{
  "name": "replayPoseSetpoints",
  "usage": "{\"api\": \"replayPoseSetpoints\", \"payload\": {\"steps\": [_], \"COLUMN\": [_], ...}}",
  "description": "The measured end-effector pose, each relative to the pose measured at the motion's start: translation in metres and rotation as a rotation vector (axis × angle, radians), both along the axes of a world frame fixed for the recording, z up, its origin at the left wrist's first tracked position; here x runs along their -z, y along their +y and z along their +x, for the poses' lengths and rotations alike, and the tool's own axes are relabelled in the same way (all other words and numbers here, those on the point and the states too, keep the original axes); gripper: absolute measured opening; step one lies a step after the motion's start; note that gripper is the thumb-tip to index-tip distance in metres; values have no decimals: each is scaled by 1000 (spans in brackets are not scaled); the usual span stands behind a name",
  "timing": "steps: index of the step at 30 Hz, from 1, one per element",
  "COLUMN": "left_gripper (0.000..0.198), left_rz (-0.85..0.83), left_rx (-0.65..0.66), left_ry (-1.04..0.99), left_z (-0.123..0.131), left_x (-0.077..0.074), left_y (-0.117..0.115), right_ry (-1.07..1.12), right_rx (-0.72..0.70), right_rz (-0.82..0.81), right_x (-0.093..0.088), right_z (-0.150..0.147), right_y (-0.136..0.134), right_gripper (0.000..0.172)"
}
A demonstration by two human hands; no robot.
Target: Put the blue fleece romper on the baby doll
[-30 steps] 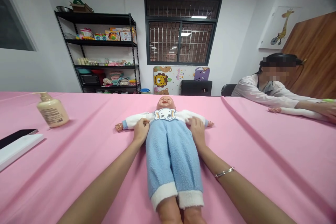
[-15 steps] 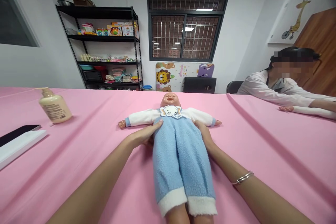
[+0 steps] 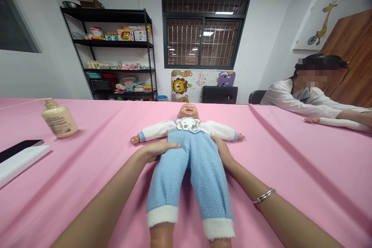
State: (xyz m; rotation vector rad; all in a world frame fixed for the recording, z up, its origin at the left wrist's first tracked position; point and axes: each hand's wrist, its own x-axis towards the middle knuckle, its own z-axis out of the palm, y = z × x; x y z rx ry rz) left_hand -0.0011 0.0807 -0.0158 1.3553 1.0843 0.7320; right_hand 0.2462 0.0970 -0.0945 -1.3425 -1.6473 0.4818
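Spread wider than a moment ago — the legs of the doll (image 3: 190, 139), face-up on the pink cloth (image 3: 279, 170). My left hand (image 3: 157, 149) clasps its hip; my right hand (image 3: 223, 151) touches the opposite side — fingers hidden, grip unclear.

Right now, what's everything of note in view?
doll: 1, blue-white, centre
pump bottle: 1, beige, left
phone: 1, black, left
box: 1, white, beside phone
cloth: 1, pink, over table
shelving: 1, black, back left
window: 1, dark-framed, back wall
board: 1, white, below window
panel: 1, black, before board
giraffe picture: 1, white, right wall
chair: 1, black, right
co-worker: 1, white top, right
another doll's arm: 1, white, right
bracelet: 1, silver, right wrist
hands: 2, bare, at doll's sides
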Motion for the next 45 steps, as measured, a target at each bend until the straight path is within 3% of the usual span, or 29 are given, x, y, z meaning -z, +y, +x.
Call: {"api": "replayPoseSetpoints", "payload": {"steps": [3, 5, 7, 9, 13, 15, 19, 21, 24, 26, 29, 31, 37, 42, 45], "left_gripper": [54, 50, 48, 48, 44, 43, 40, 36, 29, 27, 24, 22, 25, 23, 20], "left_rz": [60, 217, 352, 440, 480, 465, 469, 506, 520, 460, 287, 238, 280, 269, 212], "left_rx": [101, -54, -246, -340, -300, -260, -192, -255, -423, -520, -615, -649, -626, -661, -672], "left_ry": [44, 117, 223, 274, 200, 174, 96, 58, -16, -73, -143, -164, -161, -203, -217], "left_z": [-1, 0, 1, 0, -7, -12, -14, -13, -10, -10, -10, -10, -4, -5, -4], "left_x": [3, 9, 18, 26, 36, 38, 41, 44, 47, 47, 43, 40, 40, 46, 44], "left_y": [5, 14, 24, 34, 45, 46, 49, 50, 52, 52, 51, 49, 48, 52, 51], "right_ry": [21, 81, 183, 290, 318, 309, 170, 47, -46, -72, -260, -365, -366, -295, -183], "right_rx": [-15, 0, 35, 26, -259, -336, -160, -52, 83, -39, -630, -804, -885, -1047, -1002], "right_rz": [-15, -51, -98, -149, -330, -350, -189, -49, 250, 306, 65, -48, -118, -227, -217], "right_x": [-1, -3, -7, -16, -34, -37, -26, -26, -46, -67, -87, -87, -73, -76, -83], "right_z": [-1, -1, -1, 1, 13, 22, 32, 25, -6, -34, -72, -87, -91, -88, -83], "right_y": [1, 4, 5, 2, -8, -8, 3, 4, -19, -49, -97, -118, -123, -124, -117], "right_gripper": [18, 16, 28, 41, 42, 39, 33, 24, 14, 12, 25, 33, 6, 5, 8]}}
